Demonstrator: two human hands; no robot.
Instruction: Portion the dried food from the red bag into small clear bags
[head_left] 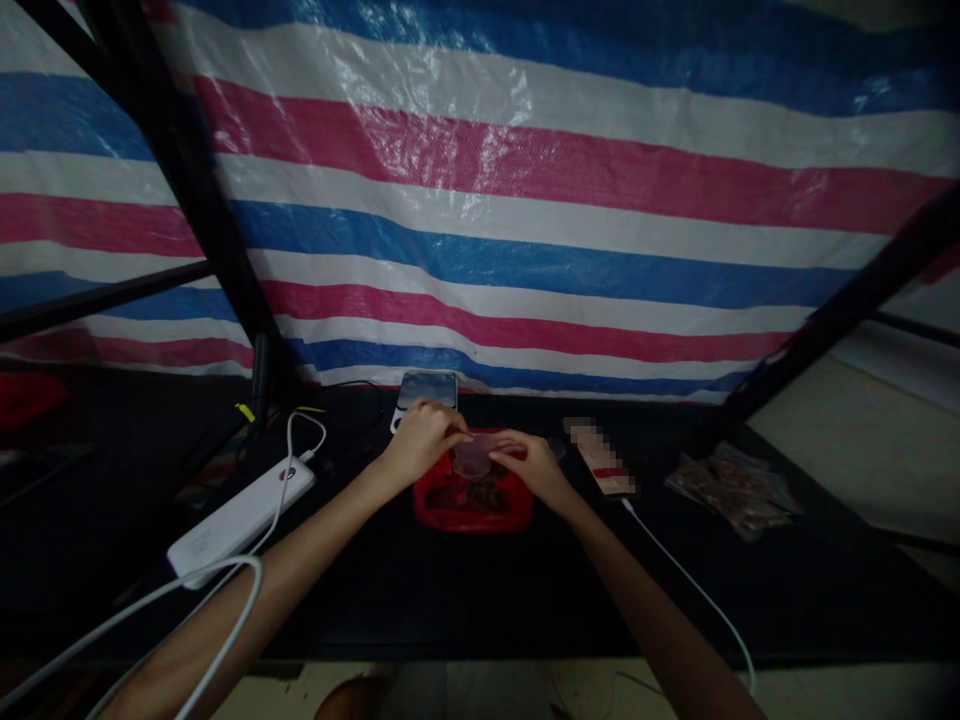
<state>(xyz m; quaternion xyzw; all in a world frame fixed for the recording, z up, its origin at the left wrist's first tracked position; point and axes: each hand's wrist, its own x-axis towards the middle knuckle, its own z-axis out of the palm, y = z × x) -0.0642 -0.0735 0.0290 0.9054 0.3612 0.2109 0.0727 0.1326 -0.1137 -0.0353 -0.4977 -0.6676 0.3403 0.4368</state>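
Pinching a clear bag (472,456), both hands (426,437) (534,466) hover over a red basket (474,522) holding brown pieces (486,494).

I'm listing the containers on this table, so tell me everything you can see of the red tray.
The red tray looks like plastic, with rounded front corners and a raised rim. It sits open side up on the black table, holding dark brown pieces too blurred to identify. The left hand and right hand hold a clear plastic bag over it, partly hiding its far side; whether they touch it is unclear.
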